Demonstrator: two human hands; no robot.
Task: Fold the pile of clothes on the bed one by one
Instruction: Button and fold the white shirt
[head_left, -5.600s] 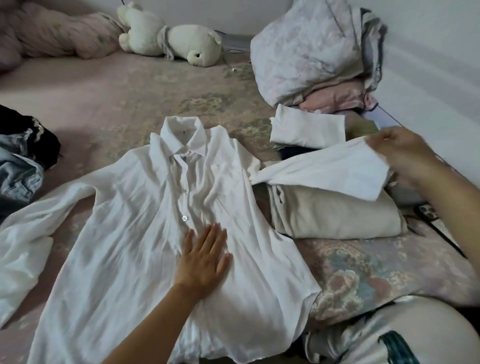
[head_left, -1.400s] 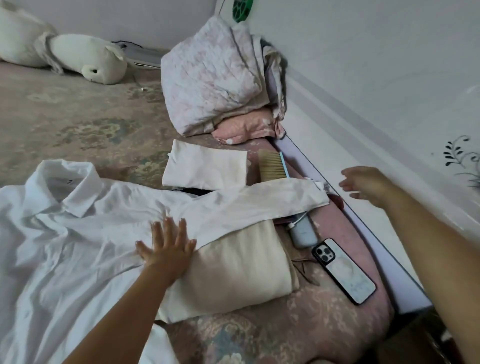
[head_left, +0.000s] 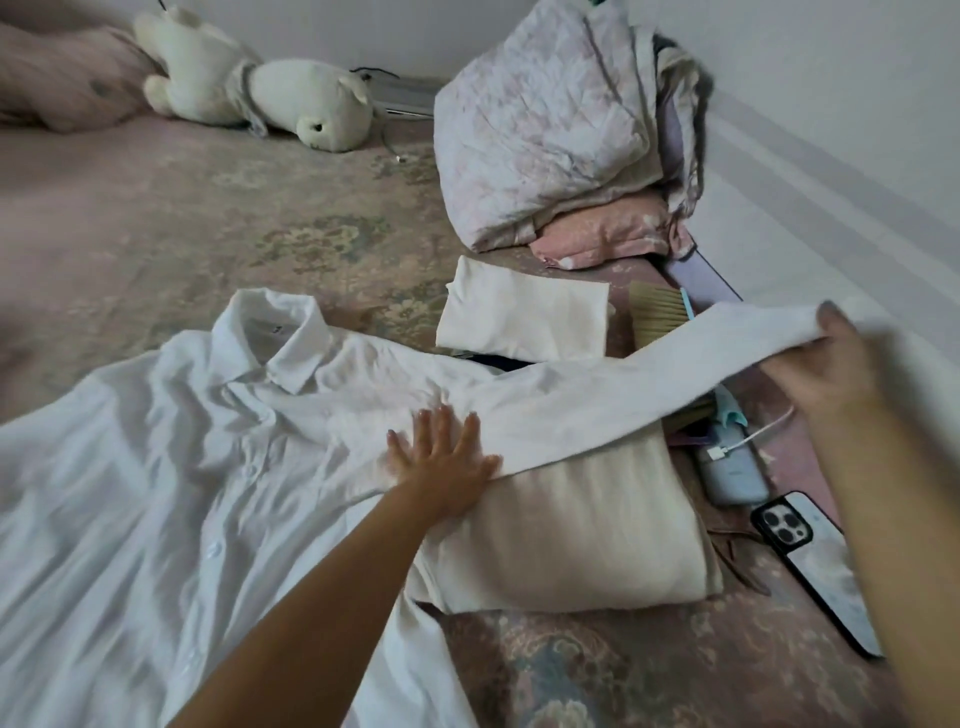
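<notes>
Both hands work: left hand flat on shirt, right hand pinching sleeve toward three o'clock; overpulling could skew it.

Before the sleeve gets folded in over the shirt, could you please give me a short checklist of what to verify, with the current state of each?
1. Sleeve end held: right hand grips the end of the sleeve, which is lifted and stretched out. Ok.
2. Shirt body pinned: left hand lies flat on the white shirt near the shoulder. Ok.
3. Landing area smooth: the shirt front is wrinkled. Not ok.
4. Sleeve's path clear: it hangs over the cream folded garment and the brush. Not ok.
5. Phone clear of the fabric: lies apart, by the right forearm. Ok.
6. Other sleeve laid flat: out of view. Cannot tell.
</notes>
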